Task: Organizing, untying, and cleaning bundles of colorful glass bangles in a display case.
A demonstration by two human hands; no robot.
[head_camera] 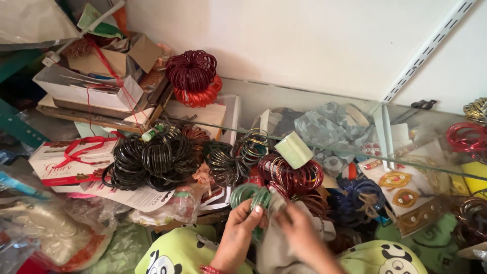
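Observation:
My left hand (239,228) grips a stack of green bangles (252,194) at the lower middle, fingers wrapped around the rings. Beside it, my right hand (299,231) is blurred and pinches a grey-beige cloth (276,238) that hangs under the bangles. Just above them lie a red bangle bundle (297,177) with a pale green tape roll (293,149) resting on it. Dark brown bangle bundles (152,160) sit to the left, and a blue bundle (360,195) lies to the right.
A maroon bangle ring (192,70) on an orange one (199,96) stands at the back. Stacked cardboard boxes (94,86) and a white ribboned box (71,161) are on the left. A glass shelf edge (355,151) crosses the pile; red bangles (466,137) at the far right; plastic bags (50,228).

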